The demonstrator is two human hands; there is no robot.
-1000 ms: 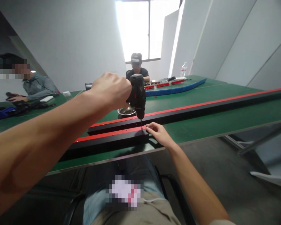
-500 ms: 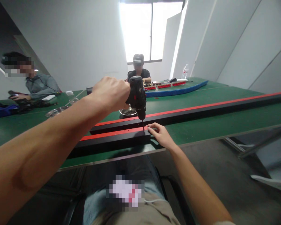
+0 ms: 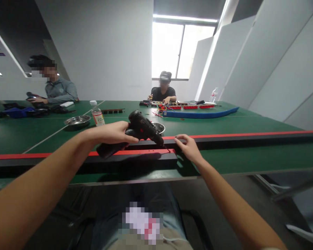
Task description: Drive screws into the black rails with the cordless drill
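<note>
A black cordless drill [image 3: 145, 127] is gripped by my left hand [image 3: 119, 133], leaning so that its bit slants down to the right. The bit's tip is at the red top of the near black bar [image 3: 135, 164], close to its right end; whether it touches cannot be made out. My right hand [image 3: 189, 147] hovers just beyond that end, thumb and index finger pinched together. Anything between those fingertips is too small to see. Behind lies a second black bar with a red top [image 3: 237, 139], parallel to the first.
A metal bowl [image 3: 161, 127] sits behind the drill, partly covered by it. Farther left are a plastic bottle [image 3: 98, 116] and a metal dish [image 3: 77, 120]. A blue strip [image 3: 200, 114] and red pieces [image 3: 190, 107] lie across the green table [image 3: 263, 158]. Two people sit beyond.
My left hand has lowered and tipped the drill from upright to a leftward lean. My right hand has shifted slightly off the bar's end. The camera view has tilted up.
</note>
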